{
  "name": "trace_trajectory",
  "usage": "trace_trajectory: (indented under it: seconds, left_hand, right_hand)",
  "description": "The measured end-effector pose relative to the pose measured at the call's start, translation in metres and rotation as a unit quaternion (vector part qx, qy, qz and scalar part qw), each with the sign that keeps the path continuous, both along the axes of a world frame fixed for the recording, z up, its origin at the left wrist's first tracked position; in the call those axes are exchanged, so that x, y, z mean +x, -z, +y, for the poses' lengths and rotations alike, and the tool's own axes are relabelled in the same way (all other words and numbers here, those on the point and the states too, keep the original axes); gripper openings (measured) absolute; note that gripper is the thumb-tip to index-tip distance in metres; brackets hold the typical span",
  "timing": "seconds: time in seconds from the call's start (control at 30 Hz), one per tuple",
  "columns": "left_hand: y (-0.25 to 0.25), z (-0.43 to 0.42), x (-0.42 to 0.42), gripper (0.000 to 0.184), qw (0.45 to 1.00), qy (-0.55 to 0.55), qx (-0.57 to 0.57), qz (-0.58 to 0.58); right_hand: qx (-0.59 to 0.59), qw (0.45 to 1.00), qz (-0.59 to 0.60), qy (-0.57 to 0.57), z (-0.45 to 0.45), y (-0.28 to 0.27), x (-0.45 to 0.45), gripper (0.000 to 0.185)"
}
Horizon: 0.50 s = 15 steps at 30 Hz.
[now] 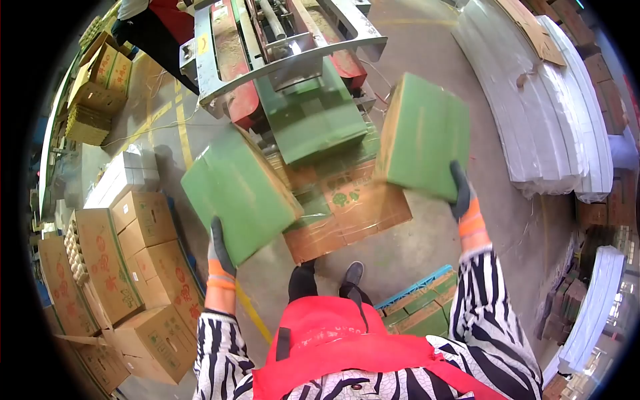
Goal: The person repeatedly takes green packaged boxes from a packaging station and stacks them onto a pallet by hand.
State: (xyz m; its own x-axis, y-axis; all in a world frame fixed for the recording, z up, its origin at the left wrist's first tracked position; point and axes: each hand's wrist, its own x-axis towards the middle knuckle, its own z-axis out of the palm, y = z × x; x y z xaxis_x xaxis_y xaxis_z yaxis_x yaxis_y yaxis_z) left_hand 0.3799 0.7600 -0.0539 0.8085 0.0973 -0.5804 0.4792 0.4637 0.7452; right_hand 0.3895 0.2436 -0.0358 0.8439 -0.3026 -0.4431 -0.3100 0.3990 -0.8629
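Note:
My left hand (221, 252), in a grey and orange glove, is closed on the lower outer edge of a green cardboard box (233, 193), held up tilted. On the other side my right hand (463, 195), gloved alike, grips the lower right edge of a second green cardboard box (428, 133). Both boxes are slightly blurred, and the fingers are partly hidden by them. Between them, a third green box (317, 123) sits at the near end of a metal machine (293, 61). Below it is a brown cardboard surface (360, 207) with tape and green print.
Brown printed cartons (150, 267) are stacked at the left. A pallet of green boxes (427, 303) lies by my right side. White wrapped stacks (533, 113) stand at the right. Another person (157, 40) is beside the machine at the upper left.

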Motion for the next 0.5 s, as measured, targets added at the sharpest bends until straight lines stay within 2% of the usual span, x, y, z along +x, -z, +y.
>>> trace_trajectory:
  seconds: [0.1, 0.13, 0.2, 0.23, 0.27, 0.3, 0.37, 0.4, 0.43, 0.5]
  left_hand:
    - [0.013, 0.005, 0.037, 0.051, 0.999, 0.006, -0.006, 0.039]
    - [0.023, 0.019, 0.041, 0.049, 0.998, 0.037, 0.04, 0.028]
    - [0.042, 0.046, 0.048, 0.043, 0.986, 0.106, 0.129, 0.011]
    - [0.016, 0.038, 0.04, 0.036, 0.985, 0.101, 0.137, 0.008]
    - [0.033, 0.071, 0.027, 0.042, 0.98, 0.157, 0.117, 0.042]
    - [0.032, 0.078, 0.002, 0.042, 0.973, 0.163, 0.157, 0.05]
    - [0.038, 0.099, -0.051, 0.041, 0.96, 0.181, 0.212, 0.032]
    - [0.025, 0.096, -0.068, 0.05, 0.97, 0.158, 0.17, 0.071]
    - [0.0, 0.072, -0.073, 0.053, 0.976, 0.135, 0.155, 0.074]
    - [0.002, 0.07, -0.075, 0.051, 0.978, 0.126, 0.146, 0.073]
  right_hand:
    - [-0.114, 0.991, 0.018, -0.069, -0.002, -0.016, 0.059, 0.057]
    - [-0.126, 0.985, 0.035, -0.113, -0.005, -0.014, 0.065, 0.059]
    - [-0.147, 0.967, 0.074, -0.196, -0.013, -0.009, 0.063, 0.062]
    - [-0.21, 0.951, 0.077, -0.215, -0.014, -0.004, 0.044, 0.062]
    - [-0.191, 0.952, 0.08, -0.225, -0.01, -0.005, 0.018, 0.062]
    - [-0.228, 0.941, 0.102, -0.229, -0.004, -0.009, -0.012, 0.063]
    - [-0.162, 0.965, 0.113, -0.173, 0.009, -0.015, -0.074, 0.064]
    - [-0.1, 0.979, 0.118, -0.133, 0.014, -0.018, -0.096, 0.064]
    - [-0.087, 0.981, 0.129, -0.114, 0.016, -0.02, -0.104, 0.065]
    - [-0.066, 0.985, 0.146, -0.069, 0.017, -0.025, -0.119, 0.066]
